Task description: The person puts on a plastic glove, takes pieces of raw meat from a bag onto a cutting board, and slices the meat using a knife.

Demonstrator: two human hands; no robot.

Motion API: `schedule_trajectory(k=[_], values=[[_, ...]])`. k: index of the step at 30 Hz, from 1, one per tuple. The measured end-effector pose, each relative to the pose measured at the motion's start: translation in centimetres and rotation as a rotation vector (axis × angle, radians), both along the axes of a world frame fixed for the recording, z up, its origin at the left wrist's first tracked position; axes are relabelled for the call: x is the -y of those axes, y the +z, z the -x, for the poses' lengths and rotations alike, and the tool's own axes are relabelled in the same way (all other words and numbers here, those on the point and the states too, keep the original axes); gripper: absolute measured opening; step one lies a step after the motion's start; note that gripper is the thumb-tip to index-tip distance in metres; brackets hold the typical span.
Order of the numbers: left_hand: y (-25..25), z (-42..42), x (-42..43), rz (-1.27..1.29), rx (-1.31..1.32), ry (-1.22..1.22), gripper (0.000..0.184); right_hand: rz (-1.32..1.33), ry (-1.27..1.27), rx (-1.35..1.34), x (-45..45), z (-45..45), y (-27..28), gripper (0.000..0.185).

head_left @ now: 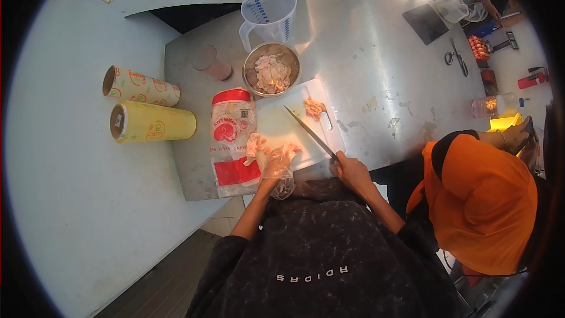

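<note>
My right hand [351, 172] is closed round the handle of a long knife [311, 131], its blade slanting across a white cutting board [318, 91]. In a clear plastic glove, my left hand [276, 166] grips raw chicken meat [288, 152] at the board's near left edge. A small pile of cut chicken [313, 108] lies by the board's handle slot. Left of the board is a red and clear printed chicken bag [233, 132], lying flat. Beyond the board, a steel bowl [252, 84] holds more raw pieces.
A measuring jug [268, 7] and a pinkish cup [212, 63] stand behind. Two film rolls [144, 85] lie left. Scissors [458, 59] and a dark flat square [425, 24] are at the metal table's [376, 65] far right. A person in an orange head covering [482, 200] is close on my right.
</note>
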State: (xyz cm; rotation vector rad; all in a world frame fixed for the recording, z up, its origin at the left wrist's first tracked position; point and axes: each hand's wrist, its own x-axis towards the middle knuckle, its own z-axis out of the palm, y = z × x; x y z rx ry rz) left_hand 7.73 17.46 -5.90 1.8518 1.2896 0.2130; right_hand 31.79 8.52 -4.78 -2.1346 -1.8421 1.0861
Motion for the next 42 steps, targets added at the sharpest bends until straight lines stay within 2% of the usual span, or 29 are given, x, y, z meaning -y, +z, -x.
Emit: schedule_trajectory(k=[2, 4, 6, 9, 14, 17, 19, 23, 29, 34, 36, 39, 42], values=[[-2.5, 0.7, 0.0, -0.240, 0.005, -0.066, 0.026, -0.002, -0.015, 0.002, -0.3, -0.7, 0.4, 0.017], [-1.7, 0.3, -0.7, -0.329, -0.018, -0.032, 0.026, 0.009, -0.033, 0.023, -0.5, -1.3, 0.8, 0.017], [-0.4, -0.5, -1.9, -0.205, -0.088, 0.097, 0.027, -0.008, -0.039, 0.040, -0.6, -1.7, 1.5, 0.018], [0.7, 0.5, -2.0, -0.073, 0.034, 0.244, 0.030, -0.006, -0.039, 0.046, -0.3, -2.0, 1.9, 0.018], [-6.8, 5.4, 0.1, 0.047, 0.172, 0.076, 0.025, -0.012, -0.021, 0.040, 0.0, -1.6, 1.1, 0.018], [-7.4, 5.5, 0.9, 0.235, 0.451, 0.188, 0.022, 0.002, -0.024, 0.038, 0.4, -1.8, 0.9, 0.018], [-6.3, 4.9, 1.1, 0.267, 0.574, 0.282, 0.021, -0.006, -0.047, 0.062, 0.3, -2.0, 0.8, 0.017], [-4.4, 3.9, 1.4, 0.236, 0.655, 0.372, 0.022, -0.038, -0.094, 0.123, -0.3, -2.2, 1.5, 0.016], [-4.3, 3.8, 0.2, 0.275, 0.239, 0.255, 0.020, -0.064, -0.077, 0.110, 0.1, -1.8, 2.4, 0.017], [-3.8, 4.0, -0.9, 0.177, -0.176, 0.068, 0.020, -0.038, -0.146, 0.123, -0.6, -2.5, 1.2, 0.018], [-2.9, 3.9, -1.4, 0.152, -0.226, 0.066, 0.021, -0.031, -0.173, 0.084, -1.2, -2.9, 1.9, 0.019], [-0.5, 2.2, -1.7, 0.308, 0.255, 0.424, 0.019, -0.013, -0.106, 0.059, -1.3, -3.5, 2.7, 0.020], [0.0, 2.2, -2.1, -0.279, -0.185, 0.194, 0.019, -0.014, -0.074, 0.099, -0.9, -3.6, 2.4, 0.021]])
